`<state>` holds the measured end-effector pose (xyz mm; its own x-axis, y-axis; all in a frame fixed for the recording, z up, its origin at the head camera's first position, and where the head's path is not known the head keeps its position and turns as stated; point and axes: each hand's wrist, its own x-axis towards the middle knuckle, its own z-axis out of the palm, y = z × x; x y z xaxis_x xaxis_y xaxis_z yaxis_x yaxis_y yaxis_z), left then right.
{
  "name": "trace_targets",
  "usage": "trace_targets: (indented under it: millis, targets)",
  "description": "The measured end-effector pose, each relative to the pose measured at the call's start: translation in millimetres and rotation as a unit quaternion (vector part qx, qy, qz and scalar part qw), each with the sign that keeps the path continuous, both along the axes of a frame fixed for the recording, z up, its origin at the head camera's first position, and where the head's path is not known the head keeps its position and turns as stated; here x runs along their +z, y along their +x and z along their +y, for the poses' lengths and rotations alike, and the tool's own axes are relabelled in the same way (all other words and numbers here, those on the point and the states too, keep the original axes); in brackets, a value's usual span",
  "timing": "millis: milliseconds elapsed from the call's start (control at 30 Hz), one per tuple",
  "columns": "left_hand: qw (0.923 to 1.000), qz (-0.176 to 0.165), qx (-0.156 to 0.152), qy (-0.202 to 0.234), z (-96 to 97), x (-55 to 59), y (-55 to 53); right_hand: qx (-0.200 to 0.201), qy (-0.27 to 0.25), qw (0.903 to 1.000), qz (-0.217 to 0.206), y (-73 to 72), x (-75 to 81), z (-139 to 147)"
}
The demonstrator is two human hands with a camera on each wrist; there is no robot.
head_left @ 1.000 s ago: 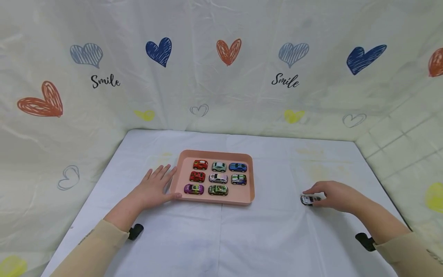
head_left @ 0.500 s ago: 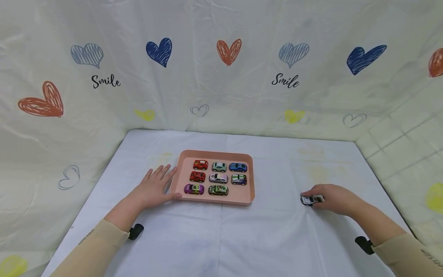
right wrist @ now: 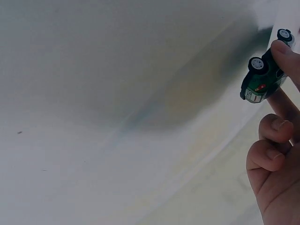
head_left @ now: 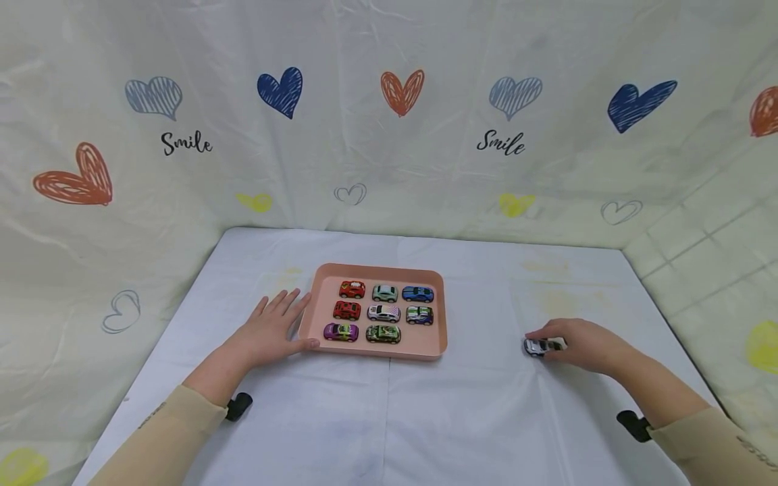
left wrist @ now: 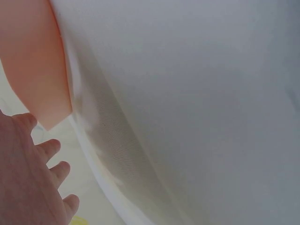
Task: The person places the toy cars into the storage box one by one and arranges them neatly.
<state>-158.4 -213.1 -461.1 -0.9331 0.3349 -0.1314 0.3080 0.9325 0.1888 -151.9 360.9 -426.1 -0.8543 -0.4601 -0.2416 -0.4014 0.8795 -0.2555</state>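
In the head view my right hand (head_left: 585, 344) pinches a small toy car (head_left: 537, 347), silver-white at its front, between thumb and fingers at the right of the table. The right wrist view shows the same toy car (right wrist: 263, 77) with a dark green end and white wheel hubs, its thumb-side grip plain and the other fingers curled below. My left hand (head_left: 270, 334) lies with spread fingers at the left edge of a pink tray (head_left: 371, 351), thumb at its front left corner. The tray's corner (left wrist: 40, 70) shows beside those fingers in the left wrist view.
Several toy cars stand in rows in the tray, among them a red car (head_left: 347, 310), a blue car (head_left: 418, 293) and a purple car (head_left: 341, 331). A white cloth (head_left: 462, 418) covers the table. A heart-printed curtain (head_left: 450, 169) rises behind and at the sides.
My right fingers have closed on the toy car, and it has moved slightly left and away from me. The left hand and tray have stayed in place.
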Motion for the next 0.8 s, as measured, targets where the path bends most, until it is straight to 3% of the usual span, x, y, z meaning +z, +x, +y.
trace_targets:
  millis: [433, 800]
  targets:
    - [1.0000, 0.001, -0.001, 0.001, 1.4, 2.0, 0.7, 0.017, -0.029, 0.9994, 0.012, -9.7, 9.6, -26]
    - [1.0000, 0.004, 0.002, -0.004, 1.0, 1.1, 0.1, 0.032, -0.054, 0.9980, 0.005, -22.0, 20.0, -71]
